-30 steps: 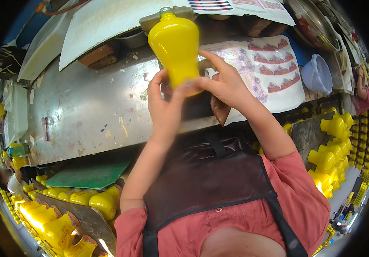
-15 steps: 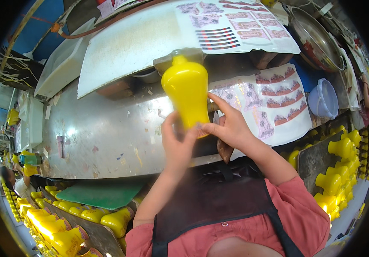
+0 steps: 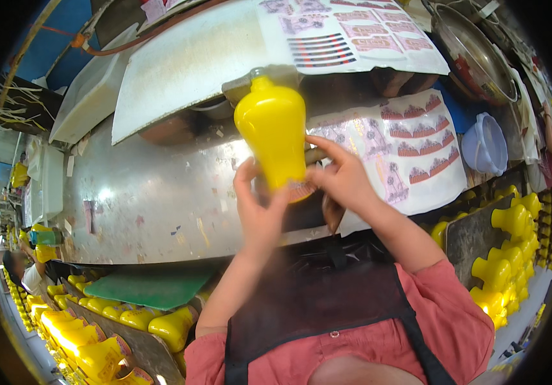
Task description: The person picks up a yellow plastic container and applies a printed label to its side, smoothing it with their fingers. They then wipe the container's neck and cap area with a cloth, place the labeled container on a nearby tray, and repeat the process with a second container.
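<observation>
A glossy yellow vase-shaped bottle (image 3: 271, 125) lies over the metal table, its narrow neck pointing away from me and its base toward me. A pink patterned decal strip (image 3: 299, 190) wraps part of the base edge. My left hand (image 3: 260, 208) is at the left of the base, thumb and fingers curled against it. From the right, my right hand (image 3: 346, 183) pinches at the decal strip by the base, its index finger stretched along the bottle's side. The neck rests by a grey-brown pad (image 3: 232, 90). Beneath the right hand shows a brown wooden piece (image 3: 332, 215), partly hidden.
Decal sheets (image 3: 420, 138) lie right on the metal table (image 3: 128, 212); a white board (image 3: 186, 77) with more decals stands behind. A pale blue bucket (image 3: 484, 144) and a metal basin (image 3: 471, 54) are at right. Yellow bottles (image 3: 173, 327) line racks both sides. Another person (image 3: 32, 276) works far left.
The bottle and both hands appear slightly further left, with the whole view shifting a little. My right thumb has moved at the base, and more of the decal strip shows.
</observation>
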Action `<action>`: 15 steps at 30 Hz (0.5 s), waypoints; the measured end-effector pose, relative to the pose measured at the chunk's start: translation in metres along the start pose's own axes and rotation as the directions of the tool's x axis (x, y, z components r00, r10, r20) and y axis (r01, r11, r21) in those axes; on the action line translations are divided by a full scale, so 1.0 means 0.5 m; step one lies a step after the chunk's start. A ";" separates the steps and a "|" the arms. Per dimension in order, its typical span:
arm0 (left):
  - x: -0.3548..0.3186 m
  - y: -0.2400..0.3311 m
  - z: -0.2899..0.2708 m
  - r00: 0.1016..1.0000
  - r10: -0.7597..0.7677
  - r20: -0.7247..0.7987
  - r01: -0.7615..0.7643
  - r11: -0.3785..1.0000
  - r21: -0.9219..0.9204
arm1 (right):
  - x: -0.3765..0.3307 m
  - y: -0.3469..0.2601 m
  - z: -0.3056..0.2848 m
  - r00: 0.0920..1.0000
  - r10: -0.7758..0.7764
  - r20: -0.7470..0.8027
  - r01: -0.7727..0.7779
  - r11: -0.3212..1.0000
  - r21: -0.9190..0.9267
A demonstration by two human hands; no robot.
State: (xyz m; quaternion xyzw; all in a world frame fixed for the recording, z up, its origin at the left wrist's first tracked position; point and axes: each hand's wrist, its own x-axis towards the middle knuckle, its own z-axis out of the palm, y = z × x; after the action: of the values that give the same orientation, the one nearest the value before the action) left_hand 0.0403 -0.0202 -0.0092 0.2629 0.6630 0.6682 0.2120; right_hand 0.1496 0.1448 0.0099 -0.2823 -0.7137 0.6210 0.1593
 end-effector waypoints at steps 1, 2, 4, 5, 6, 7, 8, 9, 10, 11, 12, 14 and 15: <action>-0.001 0.002 0.000 1.000 -0.002 -0.016 0.002 0.999 -0.040 | 0.011 0.001 -0.013 0.996 0.091 -0.017 -0.086 0.977 0.193; 0.000 0.003 0.000 1.000 0.008 0.004 -0.007 0.999 -0.048 | 0.020 0.000 -0.028 0.989 0.101 -0.110 -0.063 0.951 0.301; 0.002 0.005 -0.002 0.998 0.038 0.041 -0.035 0.998 -0.061 | 0.031 -0.009 -0.052 0.981 0.151 -0.124 -0.086 0.902 0.423; 0.004 0.005 -0.002 0.998 0.021 0.052 -0.020 1.000 -0.018 | 0.031 -0.015 -0.055 0.979 0.145 -0.141 -0.062 0.877 0.476; 0.006 0.005 -0.003 0.998 0.010 0.059 -0.011 1.000 0.028 | 0.028 -0.023 -0.058 0.981 0.120 -0.150 -0.022 0.847 0.531; 0.007 0.004 -0.004 0.998 -0.007 0.067 0.003 0.997 0.073 | 0.022 -0.033 -0.057 0.994 0.004 -0.107 0.036 0.931 0.364; 0.008 0.002 -0.006 0.997 -0.007 0.073 0.002 0.997 0.072 | 0.012 -0.043 -0.054 0.992 -0.119 -0.029 0.123 0.973 0.197; 0.008 0.001 -0.008 0.997 -0.013 0.079 0.007 0.997 0.073 | 0.001 -0.053 -0.048 0.965 -0.238 0.108 0.235 0.971 0.041; 0.009 -0.001 -0.009 0.996 -0.014 0.084 0.008 0.997 0.073 | 0.002 -0.063 -0.043 0.870 -0.438 0.227 0.477 0.864 -0.161; 0.008 -0.002 -0.010 0.996 -0.001 0.093 -0.004 0.998 0.055 | 0.001 -0.073 -0.038 0.847 -0.496 0.192 0.532 0.794 -0.295; 0.008 -0.003 -0.011 0.995 0.014 0.100 -0.017 0.999 0.035 | 0.001 -0.081 -0.035 0.802 -0.563 0.198 0.587 0.687 -0.428; 0.009 -0.004 -0.016 0.992 0.030 0.119 -0.038 0.997 0.066 | -0.004 -0.095 -0.027 0.746 -0.656 0.112 0.565 0.536 -0.627; 0.009 -0.003 -0.017 0.993 0.016 0.119 -0.023 0.998 0.059 | -0.007 -0.098 -0.022 0.720 -0.670 0.180 0.634 0.530 -0.563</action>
State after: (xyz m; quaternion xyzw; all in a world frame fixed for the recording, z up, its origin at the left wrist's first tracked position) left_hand 0.0316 -0.0239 -0.0100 0.3148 0.6666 0.6330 0.2365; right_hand 0.1487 0.1482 0.0603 -0.0479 -0.9168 0.2542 0.3042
